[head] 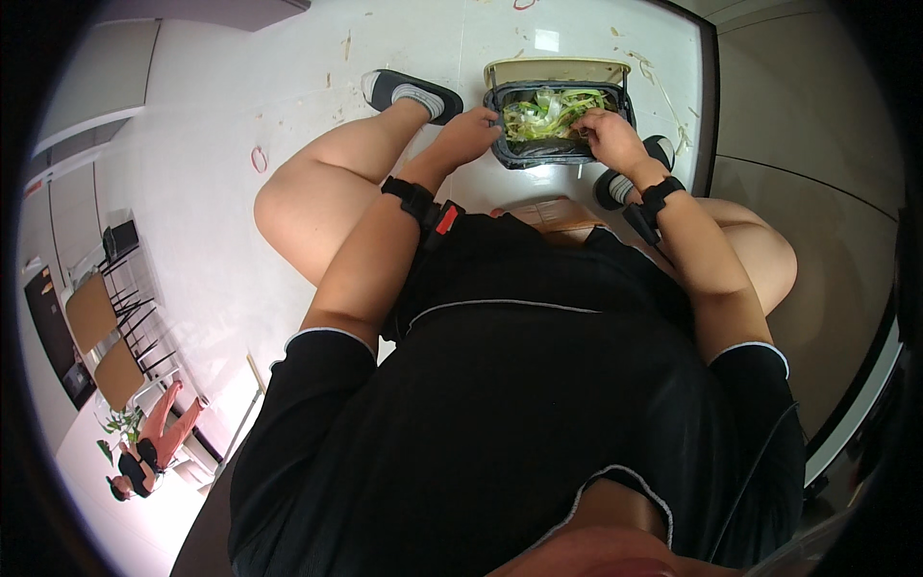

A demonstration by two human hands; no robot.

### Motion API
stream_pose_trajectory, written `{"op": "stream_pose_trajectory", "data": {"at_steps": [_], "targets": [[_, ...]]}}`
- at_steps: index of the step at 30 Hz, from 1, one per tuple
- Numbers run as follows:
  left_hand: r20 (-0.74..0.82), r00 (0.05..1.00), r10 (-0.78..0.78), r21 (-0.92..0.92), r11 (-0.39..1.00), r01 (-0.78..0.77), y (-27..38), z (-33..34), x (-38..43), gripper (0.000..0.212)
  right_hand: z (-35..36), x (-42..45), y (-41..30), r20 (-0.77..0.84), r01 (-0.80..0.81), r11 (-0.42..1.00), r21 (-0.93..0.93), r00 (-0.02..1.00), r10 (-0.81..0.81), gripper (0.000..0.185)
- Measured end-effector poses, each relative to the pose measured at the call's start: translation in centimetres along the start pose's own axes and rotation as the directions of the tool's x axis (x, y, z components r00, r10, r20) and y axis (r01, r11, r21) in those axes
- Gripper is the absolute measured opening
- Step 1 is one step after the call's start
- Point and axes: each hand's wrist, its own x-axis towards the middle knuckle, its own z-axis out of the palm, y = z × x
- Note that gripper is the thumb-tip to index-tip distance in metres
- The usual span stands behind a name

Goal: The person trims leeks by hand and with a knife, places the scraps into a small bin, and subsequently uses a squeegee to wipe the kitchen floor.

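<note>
On the floor between my feet stands a small rectangular bin with a dark rim, lined with a dark plastic bag. Green and pale vegetable scraps fill it, with some clear plastic film among them. Its beige lid is raised on the far side. My left hand is at the bin's left rim, fingertips touching the edge. Over the right rim reaches my right hand, its curled fingers at the scraps. What either hand's fingers may pinch is too small to tell.
Peelings and a red loop lie on the white floor. My slippered feet flank the bin. A dark-edged panel runs along the right. Far left are chairs, a plant and another person.
</note>
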Motion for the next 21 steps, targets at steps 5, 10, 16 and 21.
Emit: {"op": "stream_pose_trajectory", "data": {"at_steps": [5, 10, 16, 21], "targets": [[-0.211, 0.946, 0.247, 0.172, 0.962, -0.213, -0.8, 0.2, 0.8, 0.036, -0.8, 0.6, 1.6, -0.359, -0.111, 0.992, -0.068, 0.930, 0.079, 0.026], [-0.294, 0.923, 0.246, 0.148, 0.966, -0.211, -0.1, -0.1, 1.0, 0.029, -1.2, 0.4, 1.2, 0.126, -0.279, 0.958, 0.061, 0.955, 0.270, 0.026], [0.047, 0.999, -0.005, -0.188, 0.982, 0.014, 0.9, -0.1, 0.2, 0.028, -0.1, 0.8, -0.1, 0.058, -0.205, 0.925, 0.319, 0.979, 0.197, 0.027], [0.184, 0.980, -0.070, -0.248, 0.962, 0.116, 1.0, 0.4, 0.1, 0.029, 1.9, 0.8, -0.8, 0.118, -0.001, 0.978, 0.211, 0.993, -0.024, 0.039]]}}
